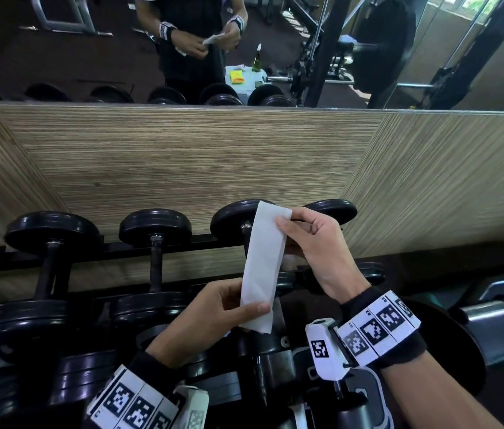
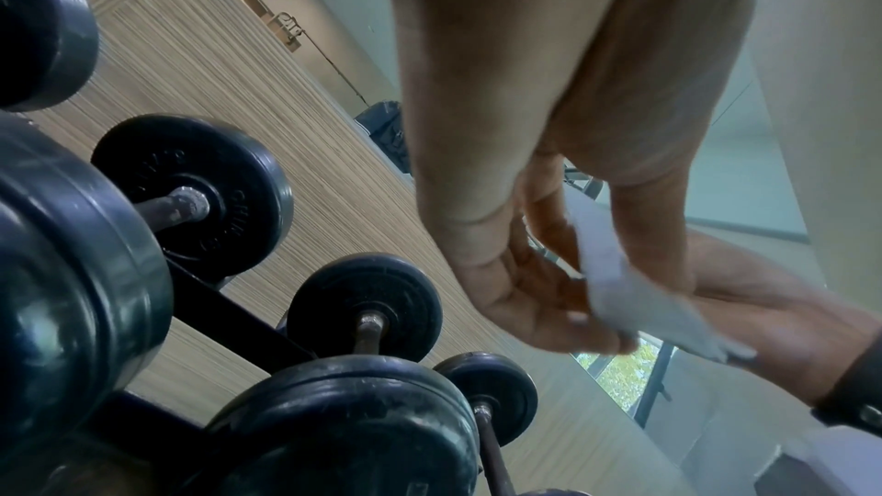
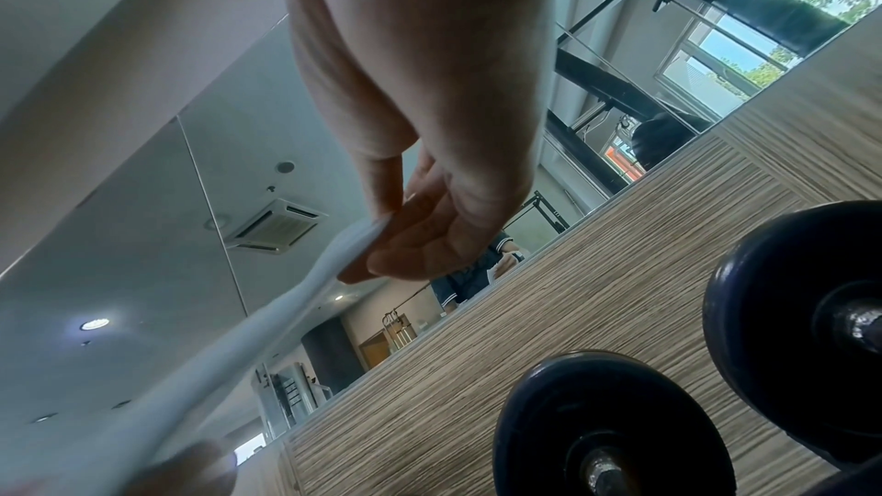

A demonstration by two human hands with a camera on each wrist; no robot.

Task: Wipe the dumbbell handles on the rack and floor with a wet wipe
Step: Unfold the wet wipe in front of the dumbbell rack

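Wet wipe (image 1: 262, 267), folded into a long white strip, is held taut above the dumbbells (image 1: 155, 261) on the rack (image 1: 201, 241), its 12 o'clock end pinched by the right hand (image 1: 315, 243) and its 6 o'clock end pinched by the left hand (image 1: 213, 314).

The third dumbbell handle (image 1: 247, 239) is largely hidden behind the wet wipe (image 1: 263, 261). At four o'clock, a steel bar (image 1: 486, 311) is cut off by the edge. Mirror reflections are blurred.
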